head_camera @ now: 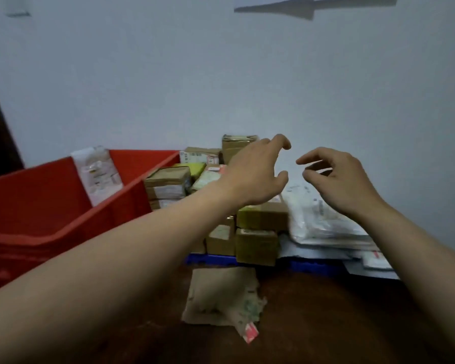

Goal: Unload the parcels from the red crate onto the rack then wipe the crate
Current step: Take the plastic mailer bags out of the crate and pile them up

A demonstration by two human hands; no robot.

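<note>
Pale wall (168, 74), parcels (263, 219) beneath empty left grip (255, 174)

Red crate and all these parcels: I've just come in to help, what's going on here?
A person is unloading parcels. Both the left hand and the right hand hover empty, fingers loosely curled, above the brown boxes and white mailer bags piled on the blue-edged rack. The red crate sits to the left with one white parcel leaning inside it, so it is not yet empty.

Bare left hand (252, 179) and right hand (344, 181); forearms (121, 258) bare too.
</note>
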